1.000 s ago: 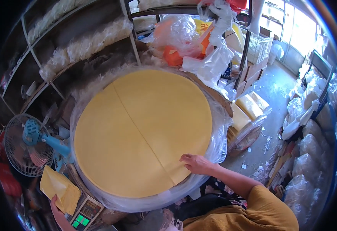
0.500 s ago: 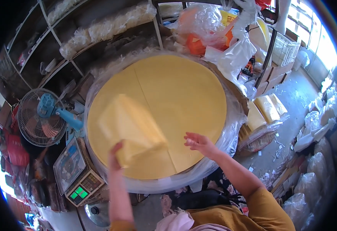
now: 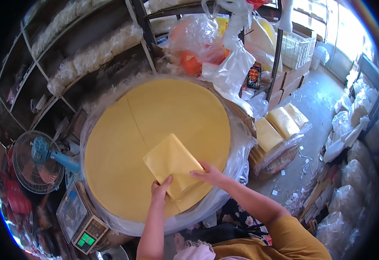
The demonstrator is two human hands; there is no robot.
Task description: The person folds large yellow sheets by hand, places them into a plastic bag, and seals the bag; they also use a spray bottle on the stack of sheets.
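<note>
A flat, squarish yellow packet [image 3: 174,162], which looks like folded sheets, lies tilted over the near part of a large round yellow surface [image 3: 124,138]. My left hand [image 3: 160,190] grips its near left edge, with the thumb on top and the other fingers mostly hidden beneath. At the packet's right corner, my right hand [image 3: 208,173] pinches the edge between thumb and fingers. Whether the packet rests on the surface or is slightly raised, I cannot tell. A thin straight seam [image 3: 136,119] crosses the round surface.
Clear plastic [image 3: 243,160] rings the round surface. A scale [image 3: 85,232] with a green display and a blue fan [image 3: 40,160] stand left. Wrapped yellow bundles [image 3: 280,123] lie right, near a lit phone [image 3: 254,77]. Shelves [image 3: 38,65] hold bagged goods; plastic bags [image 3: 345,199] line the far right.
The yellow packet, blurred in my left hand before, has come down toward the right and nearer to me. My right hand, earlier apart from it, now holds its right corner. The view has shifted.
</note>
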